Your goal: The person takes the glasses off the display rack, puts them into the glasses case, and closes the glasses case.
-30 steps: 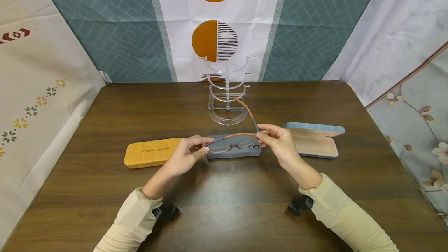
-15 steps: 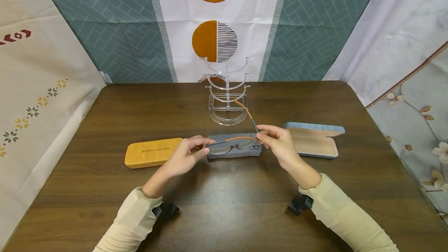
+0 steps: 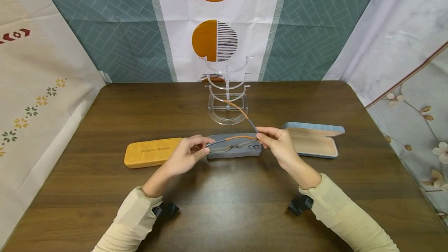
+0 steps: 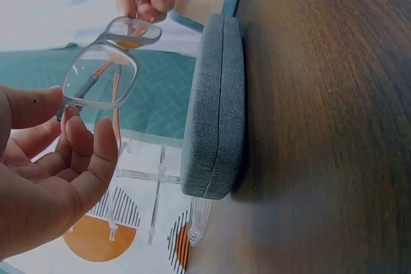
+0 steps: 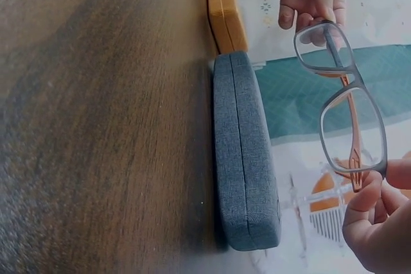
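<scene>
A pair of eyeglasses (image 3: 229, 148) with a grey frame and orange-tipped temples is held up above a grey-blue glasses case (image 3: 234, 153). My left hand (image 3: 188, 154) pinches the frame's left corner between thumb and fingers. At the right corner, by the hinge, my right hand (image 3: 279, 143) pinches the frame. The left temple lies folded across behind the lenses. The right temple (image 3: 242, 112) slants back and leftward, its tip overlapping the clear stand in the head view. In the right wrist view the grey-blue case (image 5: 244, 152) is closed, beside the glasses.
A closed yellow case (image 3: 152, 153) lies left, partly behind the left hand. An open light-blue case (image 3: 315, 146) with a beige lining sits right, close to the right hand. Behind stands a clear tiered glasses stand (image 3: 227, 119). All rest on a dark wooden table (image 3: 224, 205).
The right temple has swung inward, its tip moving left across the stand's base in the head view. Both hands have stayed in nearly the same place, holding the glasses.
</scene>
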Demonstrator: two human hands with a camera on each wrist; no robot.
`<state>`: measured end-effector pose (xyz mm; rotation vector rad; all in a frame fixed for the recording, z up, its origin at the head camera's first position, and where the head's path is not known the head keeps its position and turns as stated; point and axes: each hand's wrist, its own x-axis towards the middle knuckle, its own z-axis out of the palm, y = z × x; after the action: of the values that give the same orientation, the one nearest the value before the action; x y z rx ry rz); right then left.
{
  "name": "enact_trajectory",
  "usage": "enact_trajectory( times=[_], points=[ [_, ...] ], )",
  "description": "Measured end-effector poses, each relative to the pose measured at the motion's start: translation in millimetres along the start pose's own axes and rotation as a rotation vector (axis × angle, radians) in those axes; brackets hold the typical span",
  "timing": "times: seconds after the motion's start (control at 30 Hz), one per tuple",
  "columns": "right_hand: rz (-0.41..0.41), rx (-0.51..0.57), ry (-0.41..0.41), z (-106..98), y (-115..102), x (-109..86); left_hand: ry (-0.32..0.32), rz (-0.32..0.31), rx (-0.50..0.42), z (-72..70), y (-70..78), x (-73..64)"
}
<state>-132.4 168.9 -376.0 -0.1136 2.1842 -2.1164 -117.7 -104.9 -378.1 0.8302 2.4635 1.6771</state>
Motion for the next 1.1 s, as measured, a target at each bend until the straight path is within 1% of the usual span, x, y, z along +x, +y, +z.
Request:
enact_trajectory(
  times=[0.13, 0.27, 0.53, 0.67, 0.9, 1.1],
  points=[
    [-0.007, -0.017, -0.011, -0.3, 0.5, -0.3, 0.006, -0.004, -0.001, -0.1, -0.7, 0.3],
    [-0.019, -0.036, -0.040, -1.2, -0.6, -2.0, 0.016, -0.021, -0.004, -0.4, -1.4, 0.4],
    [-0.032, -0.013, -0.104, -4.5, -0.2, -1.9, 0.029, -0.046, -0.037, 0.8, -2.4, -0.4],
    [-0.044, -0.023, -0.110, -5.2, -0.5, -2.6, 0.050, -0.059, -0.047, 0.4, -2.4, -0.7],
    [-0.059, -0.055, -0.110, -5.4, -0.1, -3.9, 0.074, -0.059, -0.045, 0.2, -3.1, -0.6],
    [-0.070, -0.070, -0.116, -5.9, -0.2, -4.3, 0.086, -0.085, -0.051, 0.1, -0.2, -0.3]
  ],
)
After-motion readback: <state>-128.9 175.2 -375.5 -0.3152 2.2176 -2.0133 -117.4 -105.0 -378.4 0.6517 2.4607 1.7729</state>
